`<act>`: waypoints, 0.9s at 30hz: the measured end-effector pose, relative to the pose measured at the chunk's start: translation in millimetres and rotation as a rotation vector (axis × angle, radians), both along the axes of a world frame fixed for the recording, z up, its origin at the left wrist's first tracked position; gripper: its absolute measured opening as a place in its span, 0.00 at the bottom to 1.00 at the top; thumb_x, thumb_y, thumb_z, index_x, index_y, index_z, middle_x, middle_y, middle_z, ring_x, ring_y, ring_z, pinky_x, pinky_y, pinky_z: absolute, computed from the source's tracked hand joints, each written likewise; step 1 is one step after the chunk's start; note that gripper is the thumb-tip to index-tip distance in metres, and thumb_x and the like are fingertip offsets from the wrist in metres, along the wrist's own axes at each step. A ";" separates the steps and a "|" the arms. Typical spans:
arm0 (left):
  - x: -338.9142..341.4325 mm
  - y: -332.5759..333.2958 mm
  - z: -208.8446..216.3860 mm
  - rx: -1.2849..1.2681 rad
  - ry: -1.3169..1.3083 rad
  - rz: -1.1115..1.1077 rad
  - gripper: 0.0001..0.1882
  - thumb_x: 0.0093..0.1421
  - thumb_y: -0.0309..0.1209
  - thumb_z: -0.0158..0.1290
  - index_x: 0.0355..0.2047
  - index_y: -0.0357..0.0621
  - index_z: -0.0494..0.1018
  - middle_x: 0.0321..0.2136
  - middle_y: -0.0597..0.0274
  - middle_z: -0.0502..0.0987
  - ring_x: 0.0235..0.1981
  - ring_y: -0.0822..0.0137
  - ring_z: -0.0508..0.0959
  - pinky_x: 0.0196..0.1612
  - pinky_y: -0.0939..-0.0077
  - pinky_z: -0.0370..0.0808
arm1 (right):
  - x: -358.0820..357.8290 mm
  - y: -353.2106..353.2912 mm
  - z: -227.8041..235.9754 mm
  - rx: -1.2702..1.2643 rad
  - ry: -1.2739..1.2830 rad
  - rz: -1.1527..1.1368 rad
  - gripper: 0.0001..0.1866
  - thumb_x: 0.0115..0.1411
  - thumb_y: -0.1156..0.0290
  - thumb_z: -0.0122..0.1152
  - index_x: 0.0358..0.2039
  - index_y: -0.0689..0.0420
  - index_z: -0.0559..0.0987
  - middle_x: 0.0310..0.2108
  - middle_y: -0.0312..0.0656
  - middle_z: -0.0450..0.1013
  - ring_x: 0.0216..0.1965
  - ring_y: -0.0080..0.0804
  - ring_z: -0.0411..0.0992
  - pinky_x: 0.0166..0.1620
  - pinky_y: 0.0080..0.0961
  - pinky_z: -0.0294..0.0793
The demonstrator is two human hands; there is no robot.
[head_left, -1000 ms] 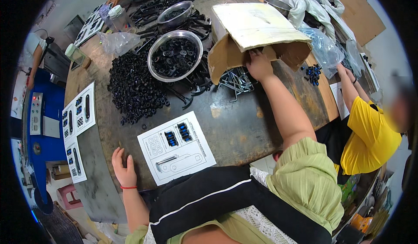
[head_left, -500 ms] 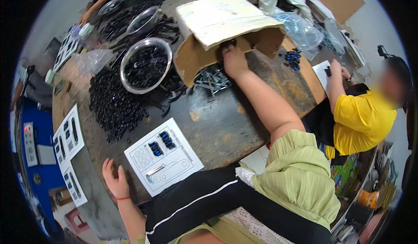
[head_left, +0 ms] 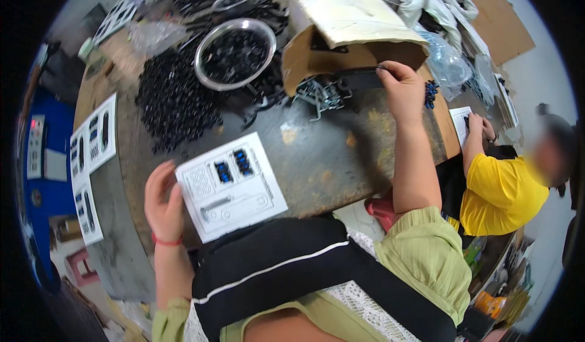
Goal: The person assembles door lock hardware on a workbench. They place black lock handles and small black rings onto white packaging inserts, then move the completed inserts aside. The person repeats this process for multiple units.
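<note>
My right hand (head_left: 403, 92) grips one end of a flat black metal plate (head_left: 361, 78) with a hole near its other end, held before the mouth of a cardboard box (head_left: 347, 13). More black plates show inside the box. Below the plate lies a pile of silver L-shaped hex keys (head_left: 320, 100). My left hand (head_left: 164, 205), fingers curved and thumb apart, rests beside the left edge of a white printed sheet (head_left: 259, 186) and holds nothing. On the sheet lie two groups of blue-black screws (head_left: 242, 163) and a slim silver piece (head_left: 217, 203) whose kind is unclear.
A steel bowl (head_left: 201, 67) of small black parts stands next to a heap of black parts (head_left: 170, 104). Other printed sheets (head_left: 91, 136) lie at the left edge. Clear plastic bags (head_left: 448, 67) lie at the right, near a co-worker in a yellow shirt (head_left: 503, 192).
My right hand has come out of the box toward the right with a black plate. My left hand has moved up to the sheet's edge. The view has shifted.
</note>
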State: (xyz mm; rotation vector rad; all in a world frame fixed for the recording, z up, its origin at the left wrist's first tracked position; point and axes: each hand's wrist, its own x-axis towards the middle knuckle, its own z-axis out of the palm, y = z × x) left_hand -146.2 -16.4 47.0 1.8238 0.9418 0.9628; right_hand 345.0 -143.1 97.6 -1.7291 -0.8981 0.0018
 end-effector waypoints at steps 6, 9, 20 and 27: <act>79.9 -61.1 28.9 -0.472 -0.202 -0.509 0.21 0.64 0.27 0.52 0.57 0.37 0.68 0.52 0.54 0.74 0.52 0.66 0.74 0.56 0.71 0.71 | -150.6 -5.5 21.5 -0.358 0.255 0.684 0.08 0.52 0.77 0.68 0.34 0.63 0.84 0.27 0.36 0.78 0.27 0.20 0.73 0.32 0.21 0.74; 76.3 -66.5 25.8 -0.806 0.046 -0.653 0.16 0.69 0.31 0.46 0.54 0.36 0.68 0.44 0.54 0.78 0.45 0.67 0.78 0.51 0.71 0.75 | -207.8 -1.0 6.9 -0.392 0.433 0.868 0.11 0.55 0.78 0.66 0.39 0.65 0.82 0.28 0.40 0.79 0.29 0.22 0.75 0.33 0.21 0.76; -9.4 -105.1 -6.2 -1.262 -0.971 -0.230 0.21 0.72 0.31 0.34 0.63 0.39 0.56 0.60 0.46 0.65 0.63 0.54 0.65 0.64 0.58 0.66 | -314.0 -16.3 -55.0 -0.051 0.651 0.532 0.08 0.62 0.78 0.60 0.42 0.64 0.80 0.36 0.40 0.80 0.33 0.19 0.74 0.39 0.18 0.74; -26.4 -109.9 -12.6 -1.028 -1.071 -0.132 0.19 0.72 0.29 0.38 0.61 0.41 0.57 0.60 0.46 0.66 0.63 0.56 0.65 0.64 0.58 0.64 | -361.0 -42.2 -65.6 -0.274 0.339 0.714 0.10 0.61 0.78 0.62 0.43 0.65 0.78 0.32 0.39 0.78 0.28 0.20 0.74 0.32 0.19 0.75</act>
